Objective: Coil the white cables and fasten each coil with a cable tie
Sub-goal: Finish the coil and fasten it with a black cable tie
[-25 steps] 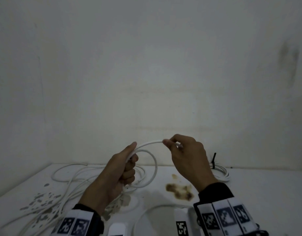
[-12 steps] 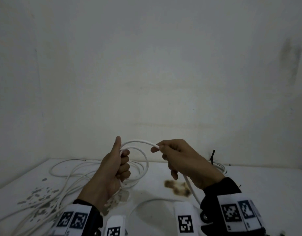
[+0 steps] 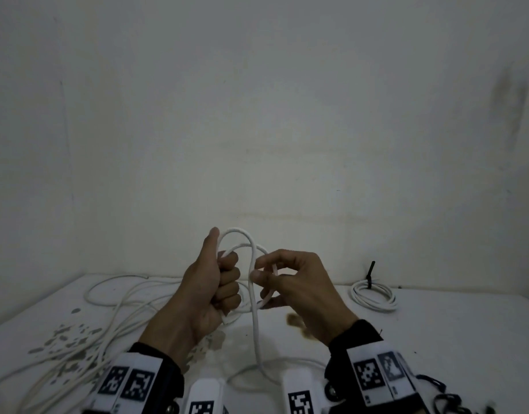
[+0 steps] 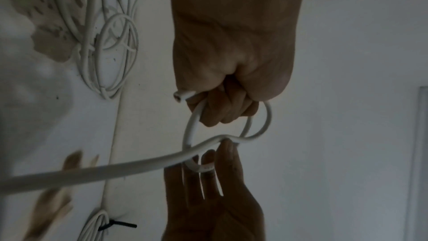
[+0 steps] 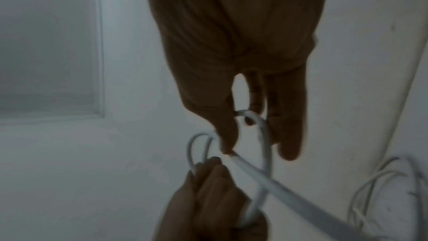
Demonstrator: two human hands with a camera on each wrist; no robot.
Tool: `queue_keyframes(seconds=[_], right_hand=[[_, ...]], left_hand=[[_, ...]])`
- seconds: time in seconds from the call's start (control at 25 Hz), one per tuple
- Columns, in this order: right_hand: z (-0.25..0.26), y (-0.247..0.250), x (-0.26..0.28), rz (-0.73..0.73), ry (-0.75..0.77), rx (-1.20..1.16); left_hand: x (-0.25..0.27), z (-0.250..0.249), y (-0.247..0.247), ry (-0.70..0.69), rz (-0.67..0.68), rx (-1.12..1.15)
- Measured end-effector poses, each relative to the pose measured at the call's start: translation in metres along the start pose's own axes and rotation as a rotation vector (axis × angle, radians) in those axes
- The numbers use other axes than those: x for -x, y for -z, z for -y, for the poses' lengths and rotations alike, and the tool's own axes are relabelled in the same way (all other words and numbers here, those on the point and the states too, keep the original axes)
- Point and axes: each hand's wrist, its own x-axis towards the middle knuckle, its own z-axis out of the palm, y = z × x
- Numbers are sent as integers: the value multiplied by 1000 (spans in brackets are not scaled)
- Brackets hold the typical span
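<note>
My left hand (image 3: 218, 288) grips a small coil of white cable (image 3: 242, 234) in its fist, thumb upright, above the table. Two loops rise over its fingers. My right hand (image 3: 275, 279) sits just to the right, thumb and forefinger pinching the strand that drops to the table, other fingers reaching into the loop. In the left wrist view the fist (image 4: 222, 102) shows the cut cable end (image 4: 181, 95) sticking out, with the right hand's fingers (image 4: 208, 177) below. In the right wrist view a fingertip (image 5: 228, 150) presses the cable (image 5: 277, 180).
A finished coil (image 3: 373, 298) with a black cable tie (image 3: 370, 271) lies at the back right of the white table (image 3: 451, 339). Several loose white cables (image 3: 108, 324) sprawl on the left. A brown stain (image 3: 296, 321) marks the table under my right hand.
My right hand has moved left, close to the left hand, bringing the strand over into a further loop. The left hand stays put, its thumb now upright.
</note>
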Motion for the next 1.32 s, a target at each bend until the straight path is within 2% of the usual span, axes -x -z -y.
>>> queue_keyframes(seconds=[0.16, 0.24, 0.36, 0.48, 0.56, 0.68, 0.76, 0.96, 1.04, 1.2, 1.24, 1.28, 1.32], right_hand=[[-7, -5, -5, -85, 65, 4], [-9, -9, -6, -177, 149, 244], [-17, -12, -9, -419, 348, 713], [-22, 0, -10, -569, 257, 833], [-21, 7, -11, -512, 140, 659], [-11, 14, -12, -146, -179, -34], [-6, 18, -11, -6, -245, -254], [-6, 6, -14, -33, -248, -631], [-8, 6, -16, -45, -209, -598], [-4, 16, -11, -177, -66, 39], [1, 20, -10, -195, -72, 75], [6, 25, -9, -195, -86, 10], [11, 29, -9, -169, -120, -153]], left_hand=[[2, 1, 0, 19, 56, -36], [3, 1, -1, 27, 73, -49], [5, 2, -7, 7, 92, -156], [5, 3, -11, -24, 83, -179], [4, 3, -10, -43, 89, -173], [0, -1, -2, -26, 100, -105], [-2, -2, 6, -3, 122, -30], [-7, -4, 16, 110, 254, 236], [-9, -5, 19, 104, 230, 186], [-10, -6, 22, 70, 126, -21], [-10, -7, 22, 64, 119, -48], [-11, -8, 21, 58, 115, -58], [-11, -10, 21, 51, 107, -55]])
